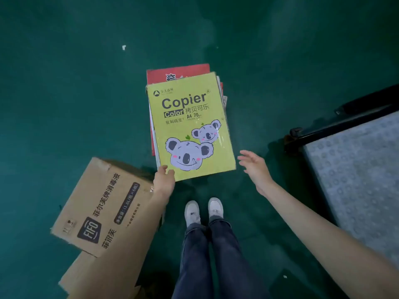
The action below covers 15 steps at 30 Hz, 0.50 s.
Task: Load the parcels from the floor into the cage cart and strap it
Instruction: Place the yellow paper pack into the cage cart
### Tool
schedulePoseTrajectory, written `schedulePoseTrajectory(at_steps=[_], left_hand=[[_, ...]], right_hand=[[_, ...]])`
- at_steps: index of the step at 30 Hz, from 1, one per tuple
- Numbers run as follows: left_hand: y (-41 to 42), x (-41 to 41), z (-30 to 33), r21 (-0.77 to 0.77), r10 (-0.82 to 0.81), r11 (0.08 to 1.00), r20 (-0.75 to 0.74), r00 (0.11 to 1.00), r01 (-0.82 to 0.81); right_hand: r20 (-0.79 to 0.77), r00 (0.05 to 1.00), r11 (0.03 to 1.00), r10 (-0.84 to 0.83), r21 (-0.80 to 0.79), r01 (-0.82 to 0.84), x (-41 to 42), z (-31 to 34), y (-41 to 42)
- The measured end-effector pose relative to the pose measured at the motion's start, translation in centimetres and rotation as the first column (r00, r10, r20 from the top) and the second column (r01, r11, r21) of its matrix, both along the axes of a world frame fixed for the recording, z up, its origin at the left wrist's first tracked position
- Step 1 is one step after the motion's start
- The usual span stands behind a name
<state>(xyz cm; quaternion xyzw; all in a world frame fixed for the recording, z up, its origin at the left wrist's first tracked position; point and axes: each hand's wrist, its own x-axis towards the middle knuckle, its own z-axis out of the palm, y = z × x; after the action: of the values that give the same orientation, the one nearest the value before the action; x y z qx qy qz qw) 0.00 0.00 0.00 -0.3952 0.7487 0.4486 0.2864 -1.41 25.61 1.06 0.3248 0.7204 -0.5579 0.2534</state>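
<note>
A yellow pack of Copier paper [190,126] with koala pictures is in the middle of the view. My left hand [164,180] grips its near left corner, thumb on top. Under or behind it lies a red pack [179,72] on the green floor, partly hidden. My right hand [254,167] hovers open just right of the yellow pack's near right corner, not touching it. A brown FIFO carton [101,208] sits on the floor at the lower left, with another brown carton [103,275] beneath it. The cage cart's grey patterned deck [356,180] is at the right.
The cart's black frame and a caster [293,134] stand at the deck's near corner, close to my right hand. My two feet in white shoes [203,210] stand below the yellow pack. Small white scraps [124,47] lie on the green floor.
</note>
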Motion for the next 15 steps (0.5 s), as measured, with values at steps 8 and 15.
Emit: schedulePoseTrajectory(at_steps=[8, 15], left_hand=[[-2.0, -2.3, -9.3, 0.012, 0.099, 0.995, 0.138, 0.985, -0.102], [-2.6, -3.9, -15.1, -0.017, 0.193, 0.981, 0.185, 0.964, -0.193]], right_hand=[[0.214, 0.965, 0.982, 0.149, 0.085, -0.17, -2.8, -8.8, 0.7], [0.36, 0.912, 0.979, 0.195, -0.021, -0.201, -3.4, -15.0, 0.5]])
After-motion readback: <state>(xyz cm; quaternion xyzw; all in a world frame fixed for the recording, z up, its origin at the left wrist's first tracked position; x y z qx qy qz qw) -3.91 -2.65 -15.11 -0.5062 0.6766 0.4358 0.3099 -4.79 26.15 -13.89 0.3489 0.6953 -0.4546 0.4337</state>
